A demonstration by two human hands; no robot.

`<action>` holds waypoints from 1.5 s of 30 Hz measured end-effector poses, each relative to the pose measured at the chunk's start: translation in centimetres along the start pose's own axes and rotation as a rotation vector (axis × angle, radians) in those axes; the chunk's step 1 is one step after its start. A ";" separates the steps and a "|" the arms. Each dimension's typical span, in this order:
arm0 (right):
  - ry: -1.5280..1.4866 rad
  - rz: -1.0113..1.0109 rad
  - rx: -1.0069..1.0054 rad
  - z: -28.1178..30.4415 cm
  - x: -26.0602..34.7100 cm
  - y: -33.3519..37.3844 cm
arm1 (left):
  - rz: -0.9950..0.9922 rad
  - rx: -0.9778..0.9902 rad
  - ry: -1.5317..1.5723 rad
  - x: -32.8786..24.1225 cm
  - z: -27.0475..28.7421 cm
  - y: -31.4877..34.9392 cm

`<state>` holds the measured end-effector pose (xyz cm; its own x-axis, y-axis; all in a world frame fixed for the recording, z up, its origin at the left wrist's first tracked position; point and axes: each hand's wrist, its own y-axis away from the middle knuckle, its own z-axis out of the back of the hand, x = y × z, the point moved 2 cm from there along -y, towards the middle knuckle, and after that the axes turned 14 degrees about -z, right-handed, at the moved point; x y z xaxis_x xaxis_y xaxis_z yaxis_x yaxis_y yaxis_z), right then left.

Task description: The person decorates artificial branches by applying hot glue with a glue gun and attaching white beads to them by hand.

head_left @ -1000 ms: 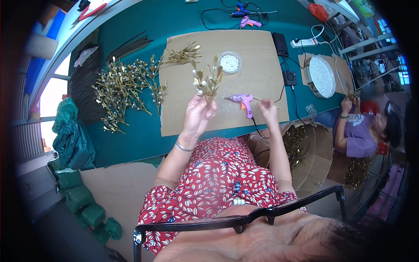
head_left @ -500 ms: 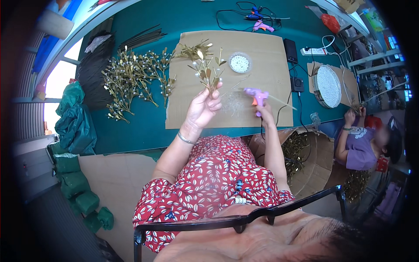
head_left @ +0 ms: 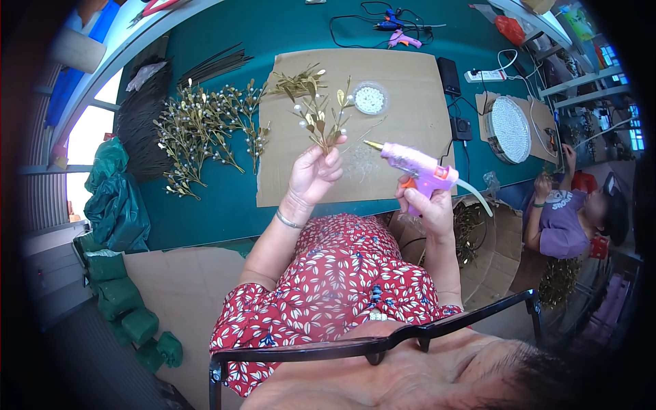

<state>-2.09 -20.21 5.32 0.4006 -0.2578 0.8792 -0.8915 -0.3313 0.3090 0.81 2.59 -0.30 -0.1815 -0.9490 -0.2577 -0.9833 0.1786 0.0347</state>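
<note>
Pinched by its stems in my left hand is an artificial leaf sprig, golden-brown, with a few white pearl beads on it. My right hand is closed round the handle of a pink-purple glue gun. The gun's brass tip points left toward the sprig, a short gap away from it, and a pale glue stick sticks out of its back end. Beyond the hands, a round clear dish of white beads stands on a cardboard sheet. Thin glue strands lie on the cardboard under the hands.
Finished-looking beaded sprigs lie at the left, with dark wire stems behind. Bare sprigs rest on the cardboard's far left. More glue guns, a power strip and a large bead tray stand farther off. A co-worker sits at right.
My right hand has raised the glue gun nearer and turned it, so its tip now shows clearly. The left hand still holds the sprig, which is tilted slightly differently.
</note>
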 end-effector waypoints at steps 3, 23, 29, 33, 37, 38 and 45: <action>0.105 0.046 0.009 -0.9 0.4 0.4 | 0.046 0.061 0.080 0.1 0.1 0.3; -0.184 0.247 -0.222 -3.3 0.3 -4.0 | -0.071 0.016 -0.283 4.7 0.4 0.9; -0.164 0.290 -0.234 -2.5 -0.2 -3.4 | -0.111 0.070 -0.442 5.6 -0.1 0.5; -0.236 0.327 -0.285 -2.1 -0.7 -3.2 | -0.153 0.083 -0.501 6.1 -1.1 0.4; -0.259 0.299 -0.197 -1.4 -0.8 -2.6 | -0.162 0.124 -0.535 6.4 -1.5 0.3; -0.254 0.291 -0.187 -1.1 -0.9 -2.6 | -0.158 0.125 -0.534 6.5 -1.5 0.3; -0.361 0.243 -0.004 -0.1 -0.9 -2.3 | -0.145 0.153 -0.549 7.1 -2.0 0.6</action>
<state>-0.46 -19.16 3.84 0.2261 -0.6291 0.7437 -0.9697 -0.2180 0.1105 -1.09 -4.60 -0.21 0.0281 -0.7007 -0.7130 -0.9772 0.1310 -0.1673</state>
